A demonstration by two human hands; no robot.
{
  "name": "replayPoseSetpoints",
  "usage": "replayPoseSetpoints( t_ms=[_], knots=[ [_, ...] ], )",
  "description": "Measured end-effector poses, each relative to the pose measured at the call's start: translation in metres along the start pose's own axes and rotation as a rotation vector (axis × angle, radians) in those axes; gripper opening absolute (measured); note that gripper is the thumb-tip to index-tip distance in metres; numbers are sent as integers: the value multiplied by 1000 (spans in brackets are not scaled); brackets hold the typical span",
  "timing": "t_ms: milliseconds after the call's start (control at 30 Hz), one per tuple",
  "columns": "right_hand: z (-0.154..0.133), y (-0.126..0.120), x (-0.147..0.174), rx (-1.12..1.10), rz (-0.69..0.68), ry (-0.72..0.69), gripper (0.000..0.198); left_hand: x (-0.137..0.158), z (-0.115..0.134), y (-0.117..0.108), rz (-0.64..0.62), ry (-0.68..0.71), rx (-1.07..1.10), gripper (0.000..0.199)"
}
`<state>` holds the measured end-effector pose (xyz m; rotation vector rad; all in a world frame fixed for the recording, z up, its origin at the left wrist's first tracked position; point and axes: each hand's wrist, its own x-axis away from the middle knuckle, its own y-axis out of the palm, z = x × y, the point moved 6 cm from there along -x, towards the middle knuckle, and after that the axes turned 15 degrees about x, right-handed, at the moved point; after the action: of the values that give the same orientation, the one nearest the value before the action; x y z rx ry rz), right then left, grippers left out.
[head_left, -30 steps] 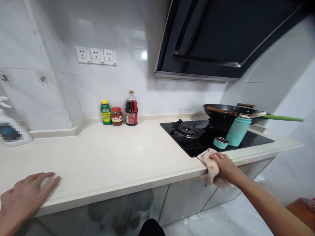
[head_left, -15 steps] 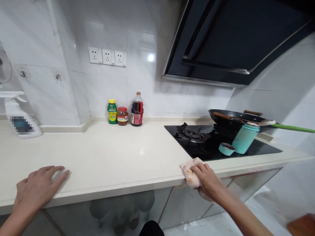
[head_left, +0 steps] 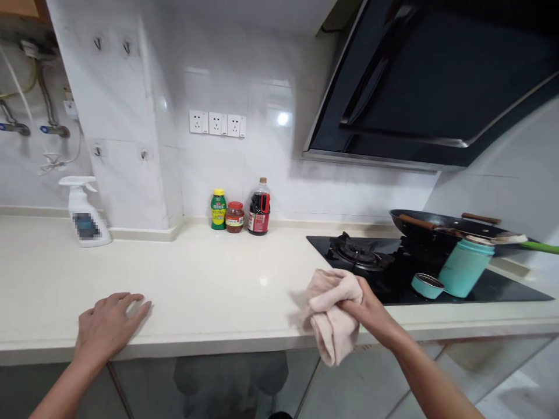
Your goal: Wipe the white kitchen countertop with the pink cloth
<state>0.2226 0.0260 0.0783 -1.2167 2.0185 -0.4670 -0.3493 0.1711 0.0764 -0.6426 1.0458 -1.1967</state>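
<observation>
My right hand grips a crumpled pale pink cloth, raised a little over the counter's front edge, left of the stove. Part of the cloth hangs down before the edge, and it hides most of my fingers. On the left, my left hand rests palm down on the cream countertop, fingers and thumb apart, holding nothing. Behind that hand stands a white spray bottle with a blurred label.
Against the wall stand a green squeeze bottle, a red-lidded jar and a dark sauce bottle. The black gas stove bears a wok, a turquoise flask and its cup. A range hood overhangs it.
My right hand has lifted the cloth off the counter's front edge and turned it, so more of it shows. My left hand stays on the counter. The view has swung left.
</observation>
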Motion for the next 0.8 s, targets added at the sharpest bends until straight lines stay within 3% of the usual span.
replayPoseSetpoints(
  t_ms=[100, 200, 367, 633, 800],
  knots=[
    [40, -14, -18, 109, 77, 94, 75, 1, 0, -1, 35, 18, 34, 49],
    [77, -27, -21, 254, 143, 158, 78, 0, -3, 0, 39, 21, 36, 49],
    [83, -32, -11, 512, 244, 163, 67, -1, -6, 5, 40, 37, 15, 52],
    [54, 42, -39, 889, 82, 52, 57, -1, -6, 6, 13, 17, 0, 53],
    [49, 64, -81, 944, -7, -26, 59, -1, -4, 5, 8, 4, -11, 54]
  ],
)
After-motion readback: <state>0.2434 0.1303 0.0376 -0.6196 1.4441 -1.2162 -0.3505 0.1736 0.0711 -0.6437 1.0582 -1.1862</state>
